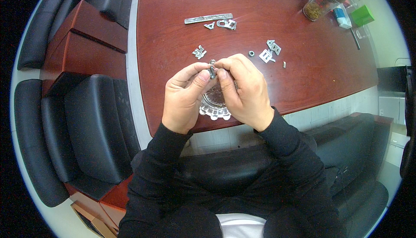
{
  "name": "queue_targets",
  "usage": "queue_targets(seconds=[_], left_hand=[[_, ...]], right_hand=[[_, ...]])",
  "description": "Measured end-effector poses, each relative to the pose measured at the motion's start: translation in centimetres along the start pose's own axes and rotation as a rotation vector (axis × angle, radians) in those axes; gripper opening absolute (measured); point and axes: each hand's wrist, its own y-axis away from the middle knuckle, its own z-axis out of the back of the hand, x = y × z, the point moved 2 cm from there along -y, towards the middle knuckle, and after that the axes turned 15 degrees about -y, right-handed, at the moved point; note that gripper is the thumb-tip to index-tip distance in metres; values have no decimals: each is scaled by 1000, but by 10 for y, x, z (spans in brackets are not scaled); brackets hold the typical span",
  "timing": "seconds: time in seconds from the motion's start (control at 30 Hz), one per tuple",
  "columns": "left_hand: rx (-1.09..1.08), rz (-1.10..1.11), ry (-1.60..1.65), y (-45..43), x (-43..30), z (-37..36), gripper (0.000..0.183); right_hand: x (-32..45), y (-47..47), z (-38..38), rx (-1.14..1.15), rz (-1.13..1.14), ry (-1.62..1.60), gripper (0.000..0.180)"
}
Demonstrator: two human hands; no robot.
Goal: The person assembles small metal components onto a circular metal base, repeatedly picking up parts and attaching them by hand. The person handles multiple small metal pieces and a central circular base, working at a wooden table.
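My left hand point(185, 96) and my right hand point(245, 90) meet over the near part of the table. Between the fingertips and thumbs of both is a small shiny metal piece point(212, 71), partly covered by the fingers. Below the hands stands a clear glass ashtray point(214, 112) with a scalloped rim, its far side hidden. Just beyond my left hand lies a branched silver metal piece point(199, 52). Past my right hand are a small dark metal ring point(251, 53), a silver frame-like cutout point(266, 56), an angular cutout point(274, 47) touching or close to it, and a tiny metal bit point(284, 64).
Farther up the reddish wooden table point(175, 43) lie a long metal bar point(208, 18), a triangular cutout point(209, 25) and rounded cutouts point(227, 24). A lidded glass jar point(320, 4), a blue-and-white packet point(341, 17) and a green box point(362, 15) stand far right. Black chairs point(92, 127) line the left.
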Motion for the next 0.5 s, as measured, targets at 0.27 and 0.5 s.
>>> queue_targets(seconds=[0.27,0.5], left_hand=[[-18,5,-62,0,-1,1,20],[11,29,19,1,1,0,20]], right_hand=[[5,0,5,12,-94,8,13],[-1,1,3,-10,-74,-32,12]])
